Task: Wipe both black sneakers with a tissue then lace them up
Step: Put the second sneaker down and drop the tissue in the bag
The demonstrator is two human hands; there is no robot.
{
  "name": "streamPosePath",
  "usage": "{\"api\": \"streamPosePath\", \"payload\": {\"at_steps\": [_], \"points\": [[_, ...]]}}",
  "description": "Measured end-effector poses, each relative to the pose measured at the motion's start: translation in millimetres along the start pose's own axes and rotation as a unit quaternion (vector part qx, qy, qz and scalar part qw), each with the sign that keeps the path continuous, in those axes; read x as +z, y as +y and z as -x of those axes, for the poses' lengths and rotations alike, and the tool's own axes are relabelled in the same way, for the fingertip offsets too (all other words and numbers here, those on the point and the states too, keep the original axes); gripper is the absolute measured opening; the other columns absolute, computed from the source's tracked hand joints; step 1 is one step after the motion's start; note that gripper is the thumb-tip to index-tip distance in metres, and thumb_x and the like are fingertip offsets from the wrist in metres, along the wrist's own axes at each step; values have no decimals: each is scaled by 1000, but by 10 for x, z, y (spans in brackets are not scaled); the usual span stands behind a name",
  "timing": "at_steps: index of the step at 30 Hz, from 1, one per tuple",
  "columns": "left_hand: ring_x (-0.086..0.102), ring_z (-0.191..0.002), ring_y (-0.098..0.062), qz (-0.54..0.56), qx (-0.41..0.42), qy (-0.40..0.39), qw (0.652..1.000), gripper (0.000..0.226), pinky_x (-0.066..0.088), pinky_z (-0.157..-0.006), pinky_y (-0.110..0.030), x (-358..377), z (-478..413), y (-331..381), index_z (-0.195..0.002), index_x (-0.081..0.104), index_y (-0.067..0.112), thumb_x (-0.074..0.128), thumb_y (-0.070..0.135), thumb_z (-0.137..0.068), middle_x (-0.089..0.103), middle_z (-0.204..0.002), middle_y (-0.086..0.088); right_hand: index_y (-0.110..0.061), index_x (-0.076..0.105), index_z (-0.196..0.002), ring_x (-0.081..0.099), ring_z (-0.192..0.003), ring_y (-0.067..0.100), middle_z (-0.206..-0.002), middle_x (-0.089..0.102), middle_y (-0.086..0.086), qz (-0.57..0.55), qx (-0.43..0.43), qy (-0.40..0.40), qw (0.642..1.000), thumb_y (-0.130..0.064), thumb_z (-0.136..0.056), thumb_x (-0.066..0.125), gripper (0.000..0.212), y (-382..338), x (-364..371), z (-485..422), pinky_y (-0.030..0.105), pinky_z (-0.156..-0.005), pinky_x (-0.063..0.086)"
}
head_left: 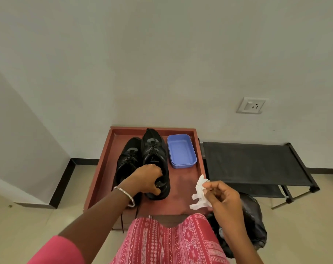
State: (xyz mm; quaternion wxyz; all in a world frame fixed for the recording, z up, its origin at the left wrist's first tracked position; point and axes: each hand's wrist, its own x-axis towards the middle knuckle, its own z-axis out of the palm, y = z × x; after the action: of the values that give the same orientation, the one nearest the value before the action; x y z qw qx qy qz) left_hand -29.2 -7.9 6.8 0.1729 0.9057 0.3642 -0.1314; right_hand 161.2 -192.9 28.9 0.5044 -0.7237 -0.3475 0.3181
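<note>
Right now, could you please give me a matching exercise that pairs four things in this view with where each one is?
Things
1. crumpled white tissue
2. blue plastic tub
3. black sneaker nearer the tub
4. black fabric rack

Places
A. on the floor, right of the reddish wooden tray
B. gripped by the left hand
C. pinched in the right hand
D. at the tray's far right corner

Pairs: 1-C, 2-D, 3-B, 4-A
</note>
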Motion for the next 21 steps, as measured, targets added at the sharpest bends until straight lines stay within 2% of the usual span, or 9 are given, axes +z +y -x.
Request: {"api": "streamPosePath", "payload": {"at_steps": [6,10,14,18,21], "points": [[59,-106,-27,-30,10,7,999,45,52,-89,-37,342,-118,-57,-108,68,9,72,38,-74,63,-116,-7,-27,76,-85,72,-83,13,-85,76,-8,-12,31,23,999,-1,-87,70,27,52,150,-58,45,-83,60],[60,-110,-29,-24,-4,8,1000,45,52,-92,-38,435,-133,-63,-113,66,9,72,35,-76,60,-122,-8,-28,77,-83,72,-84,14,-84,76,-7,-31,52,27,998,-3,-86,71,26,81,221,-50,46,-85,59],[55,-119,-30,-43,-13,4,999,50,46,-99,-36,528,-106,-37,-127,61,7,69,30,-84,55,-132,-10,-30,78,-85,73,-89,18,-87,76,-7,-71,98,18,993,-10,-87,73,21,113,256,-2,49,-86,59],[48,-129,-30,-45,-7,-15,999,54,37,-107,-35,630,-90,9,-137,53,7,68,28,-89,50,-142,-12,-33,79,-89,71,-96,30,-94,76,5,-101,118,1,988,-10,-86,74,24,162,206,51,53,-89,57],[48,-130,-31,-47,-9,-4,999,54,34,-111,-35,621,-93,29,-136,52,9,70,28,-89,53,-140,-12,-29,80,-92,71,-96,32,-95,76,9,-122,127,-4,984,-4,-85,74,26,204,150,108,52,-91,57]]}}
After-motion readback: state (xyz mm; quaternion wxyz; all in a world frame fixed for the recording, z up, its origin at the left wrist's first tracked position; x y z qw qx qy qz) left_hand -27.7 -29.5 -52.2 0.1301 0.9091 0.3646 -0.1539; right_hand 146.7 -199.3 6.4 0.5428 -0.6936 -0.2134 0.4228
